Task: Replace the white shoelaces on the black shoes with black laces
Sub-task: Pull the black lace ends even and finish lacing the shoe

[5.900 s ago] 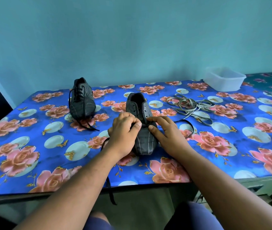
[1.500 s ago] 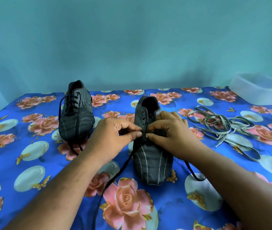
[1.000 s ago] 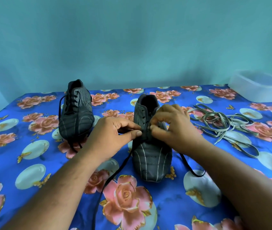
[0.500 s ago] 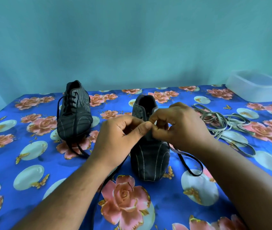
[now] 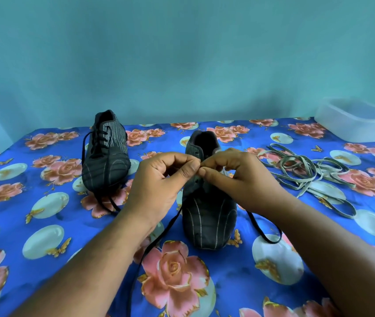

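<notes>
Near shoe [image 5: 209, 216] sat mid-counter, toe toward me: black, thin pale stripes, tongue open, only partly laced. Black lace [image 5: 159, 236] ran from its eyelets; one end trailed down past the counter's near edge on the left, the other looped on the cloth to the right of the toe. Far shoe [image 5: 106, 165] stood back-left, well apart, same black with stripes, already carrying a black lace with loose ends lying in front of its toe.

My left hand [image 5: 159, 186] was over the near shoe's eyelets, fingers curled, thumb and index pressed together in a pinch. My right hand [image 5: 241, 179] mirrored it from the other side, thumb and index pinched too. Both sets of fingertips met just above the tongue. Whatever they pinched was too small to make out; it lined up with the lace, but I couldn't tell for sure. Both forearms came in from the bottom corners.

Count: two shoes, two black laces, one tangle of white laces [image 5: 305, 170] on the right of the counter [image 5: 44, 225]; strand count unclear. One clear plastic tub [image 5: 355, 122] far right corner. Counter covered in blue floral cloth.
</notes>
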### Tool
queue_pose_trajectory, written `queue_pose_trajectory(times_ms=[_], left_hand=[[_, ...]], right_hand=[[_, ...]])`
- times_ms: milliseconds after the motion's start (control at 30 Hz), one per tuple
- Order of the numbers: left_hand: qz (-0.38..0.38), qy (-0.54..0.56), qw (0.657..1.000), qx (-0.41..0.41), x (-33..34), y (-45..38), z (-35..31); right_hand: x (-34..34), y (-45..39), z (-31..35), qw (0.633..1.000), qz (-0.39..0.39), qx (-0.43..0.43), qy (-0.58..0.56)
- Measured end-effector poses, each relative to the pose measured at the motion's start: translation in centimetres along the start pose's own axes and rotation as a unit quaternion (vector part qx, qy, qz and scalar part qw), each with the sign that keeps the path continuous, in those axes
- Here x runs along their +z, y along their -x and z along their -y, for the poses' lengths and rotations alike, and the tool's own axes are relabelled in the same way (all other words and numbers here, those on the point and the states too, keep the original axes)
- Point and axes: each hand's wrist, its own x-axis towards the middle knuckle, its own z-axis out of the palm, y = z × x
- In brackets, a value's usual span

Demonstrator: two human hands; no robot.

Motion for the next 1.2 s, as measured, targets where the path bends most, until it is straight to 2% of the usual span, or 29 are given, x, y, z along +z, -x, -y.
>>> queue_pose_trajectory(times_ms=[100,167,333,467,533,767,867,1033,1200], left_hand=[[-0.008,-0.028,1.000,0.003,-0.4,-0.3,0.8],[-0.005,-0.031,1.000,0.002,-0.4,-0.4,0.9],[-0.003,-0.059,0.998,0.000,-0.3,-0.1,0.8],[0.032,-0.213,0.976,-0.030,-0.2,0.3,1.5],[0.049,-0.236,0.969,-0.043,0.2,0.6,1.7],[0.003,-0.226,0.972,-0.065,0.7,0.7,1.4],[0.019,-0.204,0.976,-0.073,0.3,0.5,1.7],[0.085,-0.096,0.985,-0.116,-1.8,-0.6,1.6],[0.095,-0.109,0.986,-0.087,-2.0,-0.8,1.8]], right_hand=[[-0.3,0.0,0.1,0.992,-0.012,0.079,-0.094],[-0.6,0.0,0.2,0.989,-0.017,0.096,-0.109],[-0.7,-0.1,0.3,0.993,0.004,0.110,-0.049],[-1.6,-0.1,-0.4,0.989,0.021,0.141,0.040],[-1.6,0.0,-0.6,0.986,0.047,0.144,0.065],[0.2,0.2,-0.8,0.986,0.042,0.105,0.123],[0.7,0.2,-1.2,0.989,0.041,0.134,0.039],[0.4,-0.1,-1.2,0.983,0.030,0.175,-0.050],[0.6,0.1,-1.7,0.985,0.059,0.155,-0.041]])
